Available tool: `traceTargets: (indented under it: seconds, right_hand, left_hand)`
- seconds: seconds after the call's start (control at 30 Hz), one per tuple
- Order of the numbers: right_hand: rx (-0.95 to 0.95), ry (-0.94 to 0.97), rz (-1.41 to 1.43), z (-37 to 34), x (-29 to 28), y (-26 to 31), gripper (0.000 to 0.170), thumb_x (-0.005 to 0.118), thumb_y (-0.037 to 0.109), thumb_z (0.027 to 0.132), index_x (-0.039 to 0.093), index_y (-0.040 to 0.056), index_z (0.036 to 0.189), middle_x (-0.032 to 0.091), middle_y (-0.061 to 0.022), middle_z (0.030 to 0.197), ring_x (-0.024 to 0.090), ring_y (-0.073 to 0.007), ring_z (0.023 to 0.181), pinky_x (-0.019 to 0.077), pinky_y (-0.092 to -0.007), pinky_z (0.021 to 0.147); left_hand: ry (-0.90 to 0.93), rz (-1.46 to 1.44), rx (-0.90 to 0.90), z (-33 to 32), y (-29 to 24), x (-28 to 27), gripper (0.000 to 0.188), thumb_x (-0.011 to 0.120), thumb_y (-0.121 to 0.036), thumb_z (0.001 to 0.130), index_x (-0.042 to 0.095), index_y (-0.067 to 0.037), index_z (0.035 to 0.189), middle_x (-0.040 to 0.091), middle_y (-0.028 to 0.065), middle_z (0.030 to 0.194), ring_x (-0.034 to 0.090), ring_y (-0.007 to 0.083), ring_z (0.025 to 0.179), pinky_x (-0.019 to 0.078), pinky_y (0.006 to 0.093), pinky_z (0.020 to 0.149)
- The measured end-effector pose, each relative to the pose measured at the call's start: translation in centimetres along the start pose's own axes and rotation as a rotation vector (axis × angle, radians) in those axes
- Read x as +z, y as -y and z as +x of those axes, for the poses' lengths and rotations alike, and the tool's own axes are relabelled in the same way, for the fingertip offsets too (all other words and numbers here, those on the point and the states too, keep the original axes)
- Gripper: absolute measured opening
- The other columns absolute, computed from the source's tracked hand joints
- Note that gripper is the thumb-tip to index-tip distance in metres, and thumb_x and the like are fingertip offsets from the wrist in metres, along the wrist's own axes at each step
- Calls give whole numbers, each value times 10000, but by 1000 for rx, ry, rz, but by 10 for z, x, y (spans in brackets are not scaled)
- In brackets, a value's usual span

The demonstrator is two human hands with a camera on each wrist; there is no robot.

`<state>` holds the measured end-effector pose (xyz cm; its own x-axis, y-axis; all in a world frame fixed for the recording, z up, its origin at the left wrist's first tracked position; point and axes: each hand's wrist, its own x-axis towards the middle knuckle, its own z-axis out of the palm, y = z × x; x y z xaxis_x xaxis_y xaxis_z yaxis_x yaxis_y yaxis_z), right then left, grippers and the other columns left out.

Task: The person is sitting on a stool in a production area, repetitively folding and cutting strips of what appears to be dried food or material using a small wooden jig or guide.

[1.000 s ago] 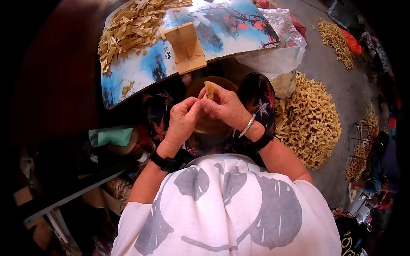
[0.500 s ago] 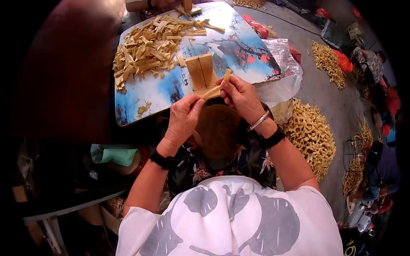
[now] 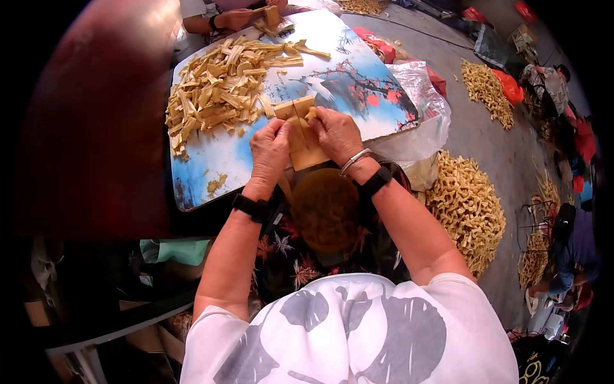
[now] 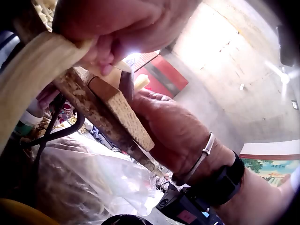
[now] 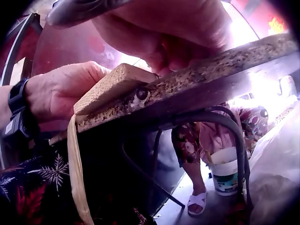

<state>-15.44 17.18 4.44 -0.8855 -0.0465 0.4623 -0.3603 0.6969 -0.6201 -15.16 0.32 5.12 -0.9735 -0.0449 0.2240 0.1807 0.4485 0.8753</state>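
Observation:
A small wooden stand (image 3: 309, 157), a flat base with an upright board that has a dark line down it, sits at the table's near edge. At the stand's left side my left hand (image 3: 270, 150) pinches a pale yellow fibrous strip, and a long end of the strip (image 5: 77, 173) hangs below the tabletop in the right wrist view. My right hand (image 3: 339, 136), at the stand's right side, holds a short yellow end (image 3: 312, 114) between thumb and fingers. The strip's middle between the hands is hidden.
Loose yellow strips are heaped (image 3: 217, 89) on the painted table (image 3: 246, 153). Below the hands is a round brown basin (image 3: 325, 211). Knotted pieces form a large pile (image 3: 467, 205) on the floor at right, beside a clear plastic bag (image 3: 425, 109). Another person's hand (image 3: 233, 19) shows across the table.
Both hands have moved from above the lap, forward to the wooden stand, with the yellow strip. They are now lower and on either side of the stand. The head view has shifted too.

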Motion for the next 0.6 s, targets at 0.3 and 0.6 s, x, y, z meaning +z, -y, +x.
traceTargets:
  seconds: [0.3, 0.6]
  right_hand:
    - [196, 255, 241, -62, -74, 17, 288, 718, 287, 859, 639, 39, 981, 644, -142, 692, 653, -292, 664, 501, -388, 621]
    - [66, 35, 457, -131, -55, 41, 147, 592, 133, 957, 670, 22, 1012, 639, -119, 907, 631, -196, 722, 507, -293, 652]
  left_hand:
    - [204, -718, -269, -54, -29, -29, 180, 563, -130, 972, 662, -16, 1071, 571, -28, 798, 509, 72, 678, 423, 211, 668]
    - [241, -537, -251, -146, -35, 6, 149, 632, -131, 959, 666, -6, 1032, 659, 13, 912, 593, 74, 790, 488, 198, 737]
